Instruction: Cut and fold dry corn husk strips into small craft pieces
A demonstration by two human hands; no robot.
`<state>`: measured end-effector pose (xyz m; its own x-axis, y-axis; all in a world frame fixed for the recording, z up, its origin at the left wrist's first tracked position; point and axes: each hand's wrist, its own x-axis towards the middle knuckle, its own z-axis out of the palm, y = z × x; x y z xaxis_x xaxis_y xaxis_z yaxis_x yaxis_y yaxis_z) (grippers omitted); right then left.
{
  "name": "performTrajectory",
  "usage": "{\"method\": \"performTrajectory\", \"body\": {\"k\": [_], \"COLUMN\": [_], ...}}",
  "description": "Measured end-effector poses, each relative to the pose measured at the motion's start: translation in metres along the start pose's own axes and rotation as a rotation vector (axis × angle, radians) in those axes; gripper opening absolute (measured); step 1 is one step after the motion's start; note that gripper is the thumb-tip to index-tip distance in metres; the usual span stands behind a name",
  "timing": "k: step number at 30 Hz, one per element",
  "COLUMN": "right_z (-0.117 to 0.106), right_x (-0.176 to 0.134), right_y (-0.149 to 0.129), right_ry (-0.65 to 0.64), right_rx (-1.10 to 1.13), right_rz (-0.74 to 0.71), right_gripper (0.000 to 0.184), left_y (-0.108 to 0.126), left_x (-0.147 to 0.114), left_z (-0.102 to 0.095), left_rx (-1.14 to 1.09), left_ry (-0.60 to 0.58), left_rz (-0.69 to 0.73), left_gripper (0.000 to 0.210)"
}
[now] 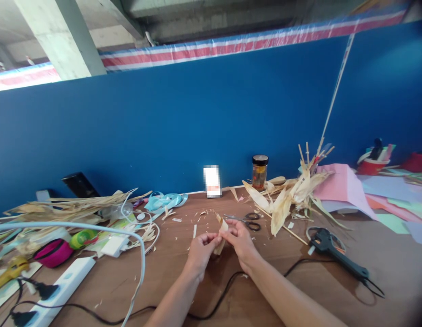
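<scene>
From afar, I had the left hand and right hand pinching a husk strip just left of the scissors, seemingly to keep it curled, with the glue gun to their right, likely parked within reach.

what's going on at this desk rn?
A person is working a pale, husk-like strip with both bare hands, pinching it between the left hand and the right hand above the brown table. Scissors lie just beyond the right hand, and a glue gun lies farther right. Small scraps are scattered beyond the hands.
</scene>
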<state>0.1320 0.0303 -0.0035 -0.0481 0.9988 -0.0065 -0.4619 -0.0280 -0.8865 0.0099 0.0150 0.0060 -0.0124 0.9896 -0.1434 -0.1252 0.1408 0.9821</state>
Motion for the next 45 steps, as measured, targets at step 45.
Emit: {"method": "performTrajectory", "body": {"k": [45], "right_z": [-0.053], "right_x": [0.023], "right_y": [-0.025], "right_ry": [0.073], "right_rx": [-1.945], "right_rz": [-0.348], "right_gripper": [0.029], "left_y": [0.011], "left_x": [0.010], "left_z": [-0.044], "left_rx": [-0.313], "left_ry": [0.135], "left_rz": [-0.045], "left_gripper": [0.024]}}
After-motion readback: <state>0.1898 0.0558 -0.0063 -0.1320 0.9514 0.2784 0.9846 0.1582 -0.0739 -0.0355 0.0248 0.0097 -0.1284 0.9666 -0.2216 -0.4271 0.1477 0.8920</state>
